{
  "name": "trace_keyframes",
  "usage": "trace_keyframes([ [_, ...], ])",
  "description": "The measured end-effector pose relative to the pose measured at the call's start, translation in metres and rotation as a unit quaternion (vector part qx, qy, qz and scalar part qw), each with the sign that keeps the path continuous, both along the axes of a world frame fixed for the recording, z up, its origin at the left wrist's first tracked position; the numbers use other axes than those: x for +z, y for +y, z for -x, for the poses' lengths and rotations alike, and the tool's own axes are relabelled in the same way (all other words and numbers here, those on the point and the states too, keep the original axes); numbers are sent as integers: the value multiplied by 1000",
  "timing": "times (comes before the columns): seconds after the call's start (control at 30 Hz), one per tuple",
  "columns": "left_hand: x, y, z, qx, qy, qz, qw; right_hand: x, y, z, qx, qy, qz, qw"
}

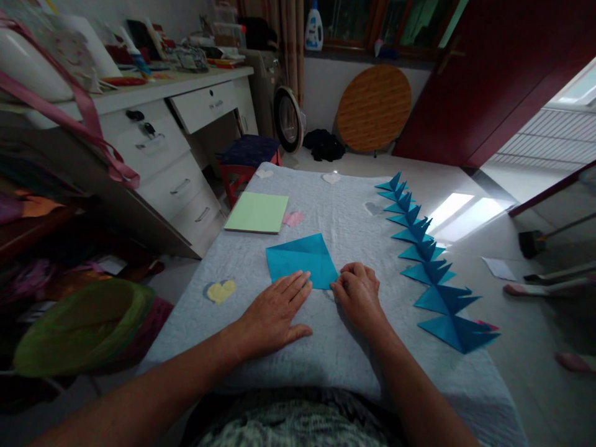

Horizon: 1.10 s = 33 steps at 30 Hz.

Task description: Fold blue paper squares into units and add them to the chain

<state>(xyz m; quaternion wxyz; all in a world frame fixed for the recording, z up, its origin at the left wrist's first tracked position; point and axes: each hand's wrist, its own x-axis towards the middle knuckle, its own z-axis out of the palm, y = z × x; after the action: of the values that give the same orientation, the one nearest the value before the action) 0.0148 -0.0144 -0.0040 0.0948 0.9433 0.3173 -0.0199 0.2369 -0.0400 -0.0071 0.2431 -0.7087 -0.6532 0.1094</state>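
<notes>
A blue sheet of origami paper (302,256) lies on the cloth-covered table in front of me, with a crease showing across it. My left hand (280,313) rests flat on its lower edge, fingers stretched out and thumb apart. At the sheet's lower right corner, my right hand (358,287) has its fingertips pinched on the paper. Along the table's right side stands a row of several folded blue paper cranes (433,267), pointed wings spread. A stack of pale green paper (258,212) lies beyond the blue sheet, to the left.
The table cloth (321,335) is light grey with heart patches. To the left stand a white desk (153,146) with drawers, a green-lined bin (84,323) and a stool (249,152). A washing machine door (288,119) hangs open behind. A round wooden board (374,108) leans on the wall.
</notes>
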Motion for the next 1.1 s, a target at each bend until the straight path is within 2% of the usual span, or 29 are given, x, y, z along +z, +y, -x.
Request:
trace_keyframes([
  [0.3,2,-1,0,3,-4,25,1000,-1,-3,-14,-47,27,4,999],
  [0.4,2,-1,-1,4,-1,27,1000,0,-6,-16,-13,53,-1,999],
  [0.53,1,-1,0,3,-5,25,1000,1,-9,-14,38,38,-12,998],
  [0.8,3,-2,-2,19,6,33,999,4,-7,-12,49,24,19,998],
  [1.1,5,-4,-6,26,12,28,999,6,-3,-7,30,13,26,999],
])
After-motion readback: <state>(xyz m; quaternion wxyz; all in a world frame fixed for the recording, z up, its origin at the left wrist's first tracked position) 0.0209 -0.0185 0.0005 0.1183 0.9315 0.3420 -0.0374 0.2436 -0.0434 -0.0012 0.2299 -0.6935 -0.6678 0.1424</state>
